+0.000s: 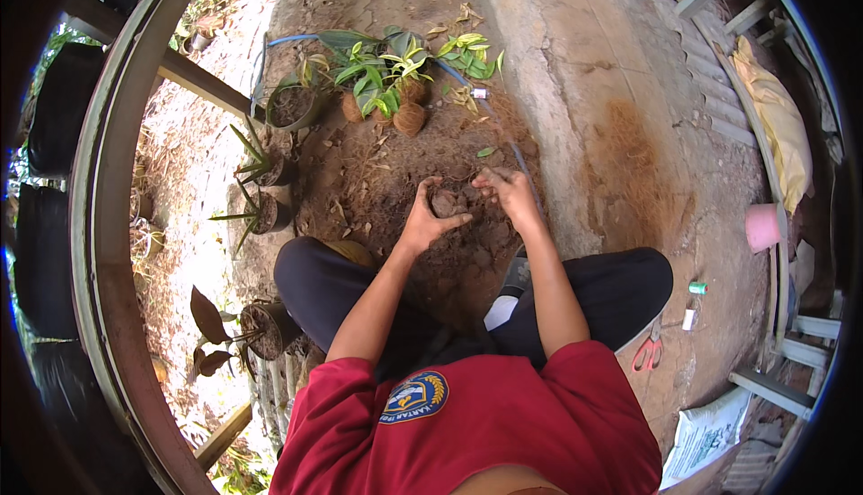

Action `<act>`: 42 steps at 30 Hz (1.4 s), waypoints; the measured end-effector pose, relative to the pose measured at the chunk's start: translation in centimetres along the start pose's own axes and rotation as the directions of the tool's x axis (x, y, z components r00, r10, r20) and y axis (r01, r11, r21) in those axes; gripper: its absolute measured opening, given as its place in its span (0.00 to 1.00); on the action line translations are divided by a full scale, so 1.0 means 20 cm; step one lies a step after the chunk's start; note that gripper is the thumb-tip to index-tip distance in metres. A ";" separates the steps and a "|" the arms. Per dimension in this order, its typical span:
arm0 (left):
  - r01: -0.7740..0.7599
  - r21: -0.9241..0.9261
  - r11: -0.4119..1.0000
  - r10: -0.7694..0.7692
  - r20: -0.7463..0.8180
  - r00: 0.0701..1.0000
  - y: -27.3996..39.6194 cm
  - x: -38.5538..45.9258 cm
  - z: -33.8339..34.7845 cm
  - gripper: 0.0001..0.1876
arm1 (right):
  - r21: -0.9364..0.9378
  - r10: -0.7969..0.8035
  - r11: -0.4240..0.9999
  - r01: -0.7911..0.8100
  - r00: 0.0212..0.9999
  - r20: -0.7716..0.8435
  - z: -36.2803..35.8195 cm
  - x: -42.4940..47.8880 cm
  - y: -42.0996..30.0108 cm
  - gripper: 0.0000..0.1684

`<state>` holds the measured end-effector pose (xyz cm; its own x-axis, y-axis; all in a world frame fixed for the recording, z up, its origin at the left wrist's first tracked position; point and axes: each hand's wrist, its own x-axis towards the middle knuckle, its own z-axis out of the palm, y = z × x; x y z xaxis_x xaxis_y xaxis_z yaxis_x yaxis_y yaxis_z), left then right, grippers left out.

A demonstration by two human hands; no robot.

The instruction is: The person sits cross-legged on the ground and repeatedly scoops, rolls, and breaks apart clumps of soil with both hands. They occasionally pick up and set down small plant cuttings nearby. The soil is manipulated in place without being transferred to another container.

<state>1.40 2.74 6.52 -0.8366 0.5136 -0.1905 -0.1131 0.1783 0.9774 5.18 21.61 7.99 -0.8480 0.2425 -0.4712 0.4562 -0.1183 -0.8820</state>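
My left hand (429, 218) curves around a round clump of brown soil (445, 204), thumb on the near side and fingers on the far side. Just right of the clump is my right hand (511, 193), its soiled fingers bent; whether anything thin is between them cannot be told. Loose dark soil (445, 266) lies beneath both hands, between my crossed legs. Beyond them sit several fibre-wrapped root balls (408, 119) with green and yellow-green leaves (377, 80) growing from them. A single green leaf (486, 152) rests on the soil near my right hand.
Potted plants (273, 215) line the left side. A blue hose (519, 158) runs past my right hand, near a small spool (479, 93). Coconut fibre (630, 171) is spread on the concrete at right. Red-handled scissors (647, 355) and a green-topped spool (698, 288) lie by my right knee.
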 end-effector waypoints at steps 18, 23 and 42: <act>0.003 0.136 0.991 -0.010 0.051 0.999 0.02 -0.04 0.00 0.63 | 0.428 -0.166 0.887 0.172 0.985 -0.053 0.15 0.01 0.13 0.11; 0.002 0.221 0.975 -0.001 -0.005 1.000 0.05 -0.04 0.01 0.64 | 0.069 -0.194 0.979 0.192 0.981 0.027 0.09 0.02 0.10 0.15; 0.377 -0.283 0.882 -0.362 0.104 0.926 -0.07 0.00 -0.02 0.38 | 0.337 -0.199 0.905 0.259 0.959 -0.203 0.12 0.04 0.16 0.09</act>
<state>1.35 2.14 5.18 -0.6784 0.4979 -0.5402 -0.5666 0.1135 0.8161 5.31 19.05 4.72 -0.8492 0.4514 -0.2742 0.1026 -0.3683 -0.9240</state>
